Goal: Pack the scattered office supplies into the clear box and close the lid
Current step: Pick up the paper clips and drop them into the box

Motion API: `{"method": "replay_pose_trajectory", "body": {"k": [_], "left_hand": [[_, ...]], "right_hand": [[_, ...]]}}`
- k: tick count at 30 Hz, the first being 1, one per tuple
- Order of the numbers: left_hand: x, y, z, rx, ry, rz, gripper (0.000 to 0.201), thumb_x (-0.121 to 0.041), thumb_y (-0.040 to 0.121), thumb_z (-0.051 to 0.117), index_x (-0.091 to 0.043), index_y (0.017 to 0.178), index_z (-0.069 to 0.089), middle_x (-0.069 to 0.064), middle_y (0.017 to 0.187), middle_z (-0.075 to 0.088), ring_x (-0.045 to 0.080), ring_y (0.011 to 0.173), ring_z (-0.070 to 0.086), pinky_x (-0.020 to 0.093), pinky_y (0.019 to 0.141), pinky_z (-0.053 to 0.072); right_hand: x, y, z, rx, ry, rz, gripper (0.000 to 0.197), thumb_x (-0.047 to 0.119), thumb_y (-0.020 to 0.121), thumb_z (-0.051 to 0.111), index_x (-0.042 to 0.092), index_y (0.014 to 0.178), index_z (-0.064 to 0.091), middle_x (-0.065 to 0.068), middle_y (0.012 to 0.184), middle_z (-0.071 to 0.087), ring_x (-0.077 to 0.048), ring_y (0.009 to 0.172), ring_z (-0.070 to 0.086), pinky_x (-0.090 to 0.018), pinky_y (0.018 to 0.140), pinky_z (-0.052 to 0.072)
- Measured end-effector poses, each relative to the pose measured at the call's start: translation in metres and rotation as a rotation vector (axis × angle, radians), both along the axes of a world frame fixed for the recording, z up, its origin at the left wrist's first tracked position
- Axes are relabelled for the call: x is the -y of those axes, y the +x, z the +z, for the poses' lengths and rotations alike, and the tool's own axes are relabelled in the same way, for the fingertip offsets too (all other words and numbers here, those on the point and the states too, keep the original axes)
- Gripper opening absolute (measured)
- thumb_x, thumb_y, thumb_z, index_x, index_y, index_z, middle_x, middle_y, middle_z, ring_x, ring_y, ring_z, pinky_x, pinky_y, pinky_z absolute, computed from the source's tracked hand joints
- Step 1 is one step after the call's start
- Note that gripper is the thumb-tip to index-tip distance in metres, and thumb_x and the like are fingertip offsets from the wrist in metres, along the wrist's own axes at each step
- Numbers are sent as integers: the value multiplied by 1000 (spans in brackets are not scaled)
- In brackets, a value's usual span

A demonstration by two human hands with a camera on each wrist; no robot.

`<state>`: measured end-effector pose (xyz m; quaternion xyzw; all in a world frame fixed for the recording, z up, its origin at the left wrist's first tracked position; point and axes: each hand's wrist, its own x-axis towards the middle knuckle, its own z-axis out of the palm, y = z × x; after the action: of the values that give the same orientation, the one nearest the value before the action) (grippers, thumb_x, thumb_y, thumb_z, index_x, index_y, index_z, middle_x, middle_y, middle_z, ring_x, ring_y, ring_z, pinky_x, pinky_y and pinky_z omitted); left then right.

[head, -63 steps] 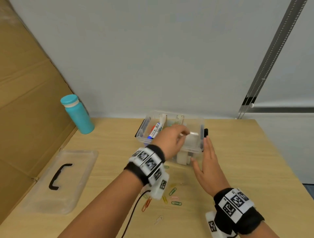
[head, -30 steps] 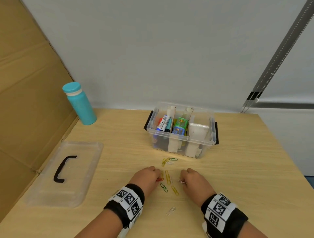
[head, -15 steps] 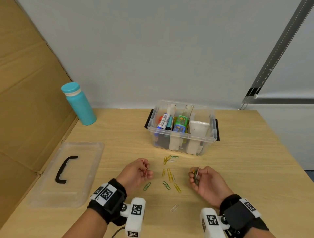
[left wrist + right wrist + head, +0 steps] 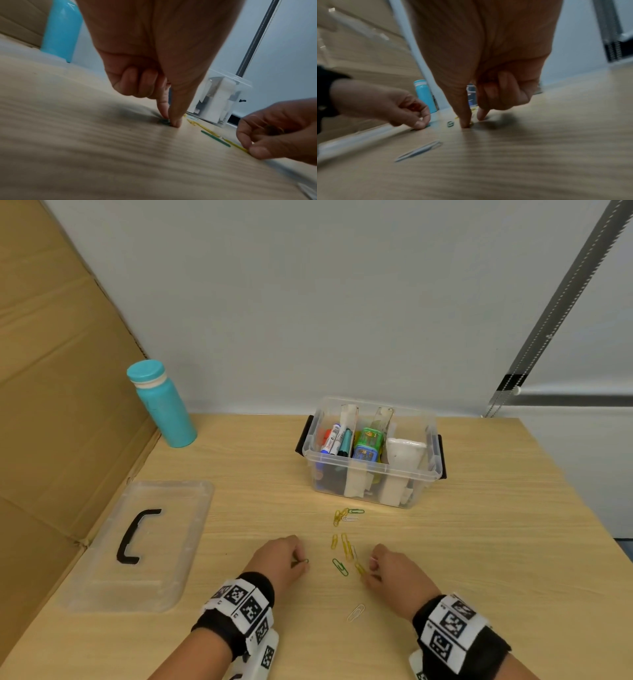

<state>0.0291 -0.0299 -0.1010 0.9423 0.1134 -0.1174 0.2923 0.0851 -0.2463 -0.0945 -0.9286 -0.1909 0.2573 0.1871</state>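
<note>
Several coloured paper clips (image 4: 345, 546) lie scattered on the wooden table in front of the clear box (image 4: 424, 474), which holds markers and other supplies. My left hand (image 4: 303, 563) pinches a green clip (image 4: 164, 121) against the table with thumb and index finger, and a red clip shows in its curled palm in the right wrist view. My right hand (image 4: 366, 573) presses thumb and index finger onto a yellow clip (image 4: 471, 122), its other fingers curled over clips in the palm. A white clip (image 4: 356, 612) lies nearer to me, between the wrists.
The clear lid (image 4: 102, 577) with a black handle lies flat at the left, beside a cardboard wall (image 4: 51, 371). A teal bottle (image 4: 162, 409) stands at the back left. The box sits near the back wall.
Both hands, raised and turned palm-up half a second ago with clips in them, have dropped back to the table and each has its fingertips on another clip.
</note>
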Motion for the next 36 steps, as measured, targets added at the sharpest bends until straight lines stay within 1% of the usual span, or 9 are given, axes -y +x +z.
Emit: {"method": "replay_pose_trajectory", "body": {"k": [7, 10, 12, 16, 23, 26, 29, 32, 36], "left_hand": [[2, 1, 1, 59, 152, -100, 7, -23, 91, 50, -18, 92, 54, -5, 89, 51, 12, 79, 50, 27, 80, 47], [-4, 0, 0, 88, 29, -73, 11, -23, 95, 45, -16, 88, 48, -3, 85, 47, 11, 72, 46, 21, 72, 43], [-7, 0, 2, 52, -192, -19, 16, -23, 98, 42, -12, 87, 46, -2, 83, 43, 9, 69, 40, 19, 68, 38], [-3, -5, 12, -31, -990, 258, 20, -9, 100, 37, -11, 83, 48, 0, 77, 56, 8, 54, 41, 21, 51, 35], [7, -6, 21, -105, -1535, 376, 23, 10, 88, 30, -7, 90, 46, 8, 69, 53, 17, 60, 49, 26, 54, 41], [10, -3, 17, -123, -1431, 384, 22, 10, 79, 33, -8, 84, 45, 3, 65, 47, 15, 55, 45, 24, 50, 37], [19, 3, 13, -124, -940, 230, 19, 0, 90, 37, -15, 79, 41, -4, 61, 40, 9, 52, 37, 20, 48, 31], [27, 8, 8, -10, -290, -179, 7, -23, 90, 52, -23, 88, 45, -3, 82, 58, 12, 71, 54, 25, 68, 47], [39, 12, 9, 26, 65, -369, 21, -25, 91, 54, -20, 112, 52, 1, 109, 60, 18, 96, 57, 29, 84, 45]], "right_hand": [[-33, -15, 4, 171, -332, 107, 29, 6, 93, 36, 7, 120, 48, -8, 112, 64, -25, 98, 63, -29, 69, 40], [-27, -6, 10, 50, -140, 91, 11, 21, 95, 39, 19, 95, 50, 1, 92, 60, -18, 79, 54, -24, 63, 37], [-11, 1, 11, -244, 249, -68, 22, 22, 95, 38, 21, 73, 39, 5, 67, 44, -12, 60, 40, -21, 52, 31], [18, -5, 8, -961, 999, -365, 12, 20, 78, 39, 11, 72, 45, -5, 61, 29, -16, 49, 24, -22, 40, 26], [23, -10, 3, -769, 832, -330, 26, 24, 101, 40, 9, 89, 57, 0, 64, 47, -10, 47, 33, -20, 40, 24], [23, -11, 6, -342, 484, 25, 22, 14, 101, 38, 19, 94, 58, 17, 67, 54, 0, 57, 49, -15, 56, 41], [22, -13, 8, -85, 229, 342, 17, 18, 96, 42, 29, 100, 54, 18, 93, 59, -5, 83, 56, -25, 80, 47], [16, -15, 8, 32, 40, 512, 19, 28, 94, 49, 26, 113, 49, 10, 106, 61, -15, 91, 57, -28, 75, 41], [10, -12, 10, 78, -44, 578, 19, 29, 94, 50, 20, 111, 48, -4, 109, 65, -26, 96, 59, -30, 72, 39]]}}
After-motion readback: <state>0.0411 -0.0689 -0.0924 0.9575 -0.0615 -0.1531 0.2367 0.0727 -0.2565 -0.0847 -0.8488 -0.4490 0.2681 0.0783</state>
